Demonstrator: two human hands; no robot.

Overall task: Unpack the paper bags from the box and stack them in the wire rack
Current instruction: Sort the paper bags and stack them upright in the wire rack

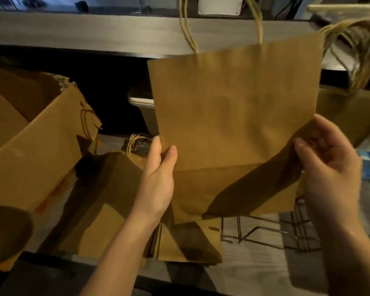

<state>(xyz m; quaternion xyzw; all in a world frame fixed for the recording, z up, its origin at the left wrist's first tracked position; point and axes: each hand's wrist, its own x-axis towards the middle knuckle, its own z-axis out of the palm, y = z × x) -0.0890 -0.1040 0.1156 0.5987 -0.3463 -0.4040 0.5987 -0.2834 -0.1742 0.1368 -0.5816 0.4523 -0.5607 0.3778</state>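
Over a grey work counter (pixel 254 268), a flat brown paper bag (pixel 233 116) is held upright in the air by a person's two hands, its twisted-paper handles (pixel 188 33) pointing up. The left hand (pixel 158 174) pinches the bag's lower left edge, thumb on the front face. The right hand (pixel 329 167) grasps the lower right edge, thumb on the front and fingers curled round the side.

Directly under the bag and the left forearm lies a stack of folded paper bags (pixel 115 199), flat on the counter with their handles toward the back. Just right of that stack, below the held bag's bottom edge, stands the black wire rack (pixel 265 231). More brown bags (pixel 350 110) stand upright behind the right hand, their handles bunched above; blur hides whether they sit in the rack.

An open cardboard box (pixel 36 150) fills the left side, its torn flap leaning toward the stack. A pale plastic bin (pixel 141 103) sits in the dark recess behind, beneath a grey ledge (pixel 94 33).
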